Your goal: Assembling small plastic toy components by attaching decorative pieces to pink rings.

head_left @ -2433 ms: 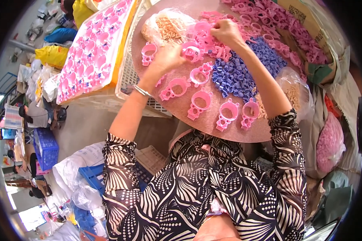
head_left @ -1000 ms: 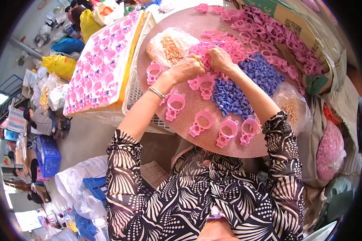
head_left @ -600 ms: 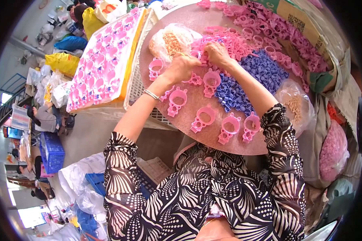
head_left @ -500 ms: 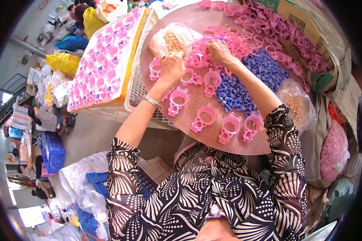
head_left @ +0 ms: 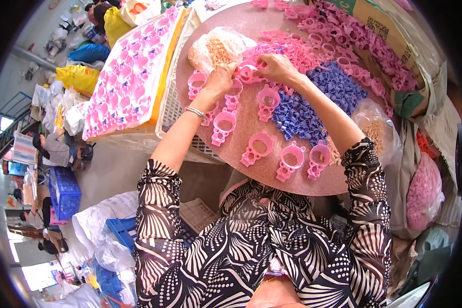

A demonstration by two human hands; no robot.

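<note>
Between my two hands, over the far middle of the round table, is a pink plastic ring piece [head_left: 247, 72]. My left hand [head_left: 220, 79] is closed, its fingertips gripping the left side of this piece. From the right, my right hand [head_left: 277, 69] pinches at its other side; whether a smaller part is also between those fingers is hidden. Similar pink ring pieces with small ears lie nearer me, such as one [head_left: 224, 123] by my left wrist and another [head_left: 292, 155] at the near edge. Beyond my right hand spreads a heap of small pink parts [head_left: 297, 53].
Blue clip-like parts [head_left: 313, 108] are heaped beside my right forearm. Bags of tan bits [head_left: 218, 47] stand at the far left and right of the round table [head_left: 205, 25]. At left, a tray of pink pieces [head_left: 133, 72] rests on a crate. An open sack [head_left: 385, 31] borders the right.
My right hand has come left and nearer from the parts heap to the pink ring piece. My left hand stays almost in place, still holding that piece.
</note>
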